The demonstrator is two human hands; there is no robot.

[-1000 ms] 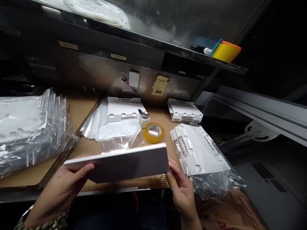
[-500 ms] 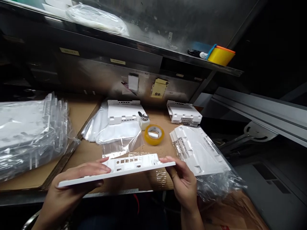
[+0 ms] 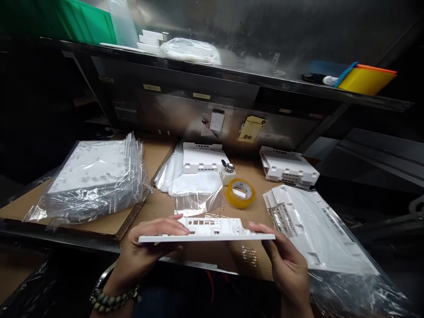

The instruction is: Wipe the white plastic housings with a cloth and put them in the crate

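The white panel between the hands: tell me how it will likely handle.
The white panel is probably stiff, spanning left hand to right hand without visible sag. It looks thin, so likely light. Its cut-out upright edge may be fragile.

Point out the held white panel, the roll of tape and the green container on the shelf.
White panel (image 3: 212,237): head view, on its near edge.
Roll of tape (image 3: 240,203): head view, on the near side of its yellow ring.
Green container (image 3: 91,22): head view, on its side wall.
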